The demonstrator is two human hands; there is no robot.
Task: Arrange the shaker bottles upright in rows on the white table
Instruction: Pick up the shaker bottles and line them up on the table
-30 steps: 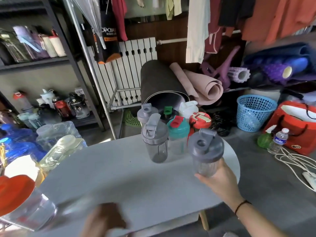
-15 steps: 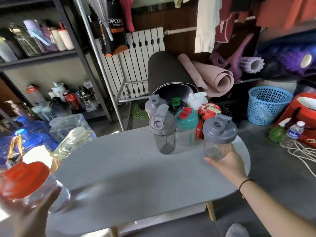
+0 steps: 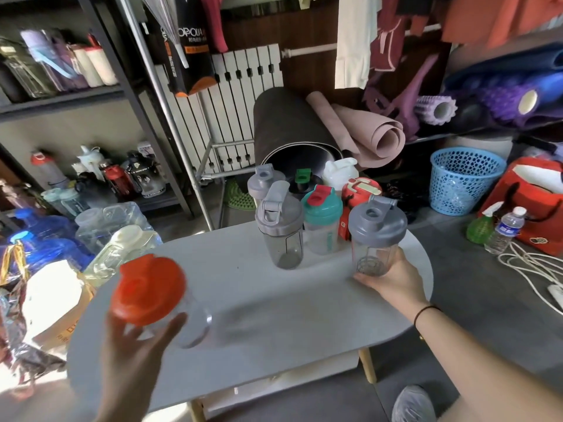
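My right hand [image 3: 393,280] grips a clear shaker with a grey lid [image 3: 376,236], upright at the right end of the white table [image 3: 249,324], beside the front row. My left hand [image 3: 137,342] holds a clear shaker with an orange lid [image 3: 152,292], tilted above the table's left part. Several shakers stand upright at the table's far side: a grey-lidded one [image 3: 278,226], a teal-lidded one with a red cap [image 3: 321,219], a red one [image 3: 359,193], another grey one [image 3: 263,182], a black one with a green cap [image 3: 303,181] and a white one [image 3: 339,172].
Rolled mats [image 3: 310,126] lean behind the table. Large water jugs [image 3: 112,229] and bags crowd the left edge. A shelf with more bottles [image 3: 115,178] stands at the left. On the floor to the right are a blue basket [image 3: 463,181], a red bag [image 3: 536,202], a small bottle [image 3: 504,231] and cables.
My left hand has lifted the orange-lidded shaker from the lower left up over the table. My right hand has carried the grey-lidded shaker further back, next to the standing bottles.
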